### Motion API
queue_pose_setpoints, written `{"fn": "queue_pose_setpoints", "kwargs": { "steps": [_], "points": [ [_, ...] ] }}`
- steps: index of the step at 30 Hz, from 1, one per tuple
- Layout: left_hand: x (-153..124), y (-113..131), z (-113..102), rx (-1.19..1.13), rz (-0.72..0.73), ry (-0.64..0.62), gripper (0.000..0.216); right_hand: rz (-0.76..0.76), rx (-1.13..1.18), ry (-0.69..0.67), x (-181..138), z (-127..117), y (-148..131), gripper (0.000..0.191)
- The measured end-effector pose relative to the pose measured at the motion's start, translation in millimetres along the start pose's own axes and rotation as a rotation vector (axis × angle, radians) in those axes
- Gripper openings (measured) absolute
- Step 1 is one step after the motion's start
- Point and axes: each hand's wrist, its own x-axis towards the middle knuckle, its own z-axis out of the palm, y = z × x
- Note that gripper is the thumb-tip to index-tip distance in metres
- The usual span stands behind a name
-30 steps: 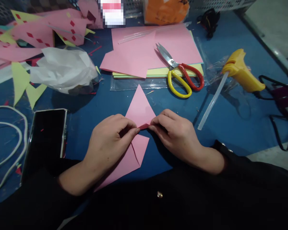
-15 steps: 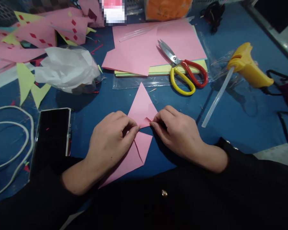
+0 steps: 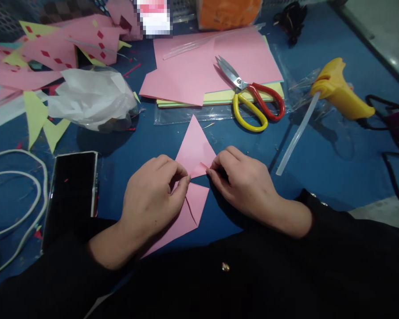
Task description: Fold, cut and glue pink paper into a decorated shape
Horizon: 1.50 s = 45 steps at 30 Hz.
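A folded pink paper piece lies on the blue table in front of me, its point aimed away from me. My left hand presses down on the paper's middle, fingers curled and pinched on the fold. My right hand pinches the same small fold from the right side. The lower flap of the paper shows between my wrists.
Red-and-yellow scissors lie on a stack of pink and yellow sheets. A yellow glue gun with a glue stick lies to the right. A phone, white cord and plastic bag sit at left.
Both hands stay on the pink paper; the small fold between the fingertips has been worked a little. The view shifted slightly.
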Motion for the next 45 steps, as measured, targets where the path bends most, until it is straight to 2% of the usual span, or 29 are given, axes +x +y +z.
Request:
{"fn": "queue_pose_setpoints", "kwargs": {
  "steps": [5, 8, 11, 13, 15, 18, 22, 26, 28, 30, 33, 35, 39, 45],
  "points": [
    [-3, 0, -2, 0.047, -0.004, 0.012, 0.008, 0.023, 0.031, -0.012, 0, 0, 1, 0.016],
    [-8, 1, -4, 0.115, 0.047, 0.097, 0.016, 0.025, 0.036, -0.022, 0, 0, 1, 0.015],
    [-13, 3, -5, 0.246, 0.255, 0.119, 0.028, 0.032, 0.037, -0.032, 1, 0, 2, 0.016],
    [-15, 5, -4, 0.316, 0.426, 0.037, 0.034, 0.046, 0.041, -0.034, 1, 0, 1, 0.015],
    [-16, 6, -2, 0.369, 0.515, -0.056, 0.042, 0.060, 0.046, -0.034, 1, -1, 1, 0.014],
    [-19, 8, 1, 0.414, 0.498, -0.132, 0.056, 0.096, 0.041, -0.034, 2, -2, 0, 0.013],
    [-24, 9, 3, 0.429, 0.469, -0.118, 0.060, 0.129, 0.031, -0.022, 0, -3, 1, 0.009],
    [-26, 9, 4, 0.415, 0.448, -0.115, 0.062, 0.113, 0.090, 0.058, -12, -5, 4, 0.013],
    [-27, 9, 5, 0.396, 0.438, -0.112, 0.062, 0.052, 0.117, 0.117, -19, -8, 3, 0.019],
    [-26, 8, 5, 0.376, 0.439, -0.096, 0.064, -0.083, 0.098, 0.146, -26, -11, 0, 0.029],
    [-25, 5, 5, 0.351, 0.446, -0.073, 0.065, -0.310, 0.032, 0.077, -31, -12, -4, 0.045],
    [-25, 3, 4, 0.336, 0.461, -0.068, 0.065, -0.391, -0.006, -0.006, -33, -10, -5, 0.054],
    [-28, 3, 2, 0.334, 0.482, -0.065, 0.065, -0.407, -0.073, -0.082, -35, -6, -6, 0.067],
    [-31, 2, -1, 0.359, 0.451, -0.037, 0.065, -0.416, -0.093, -0.085, -36, -4, -6, 0.072]
  ]
}}
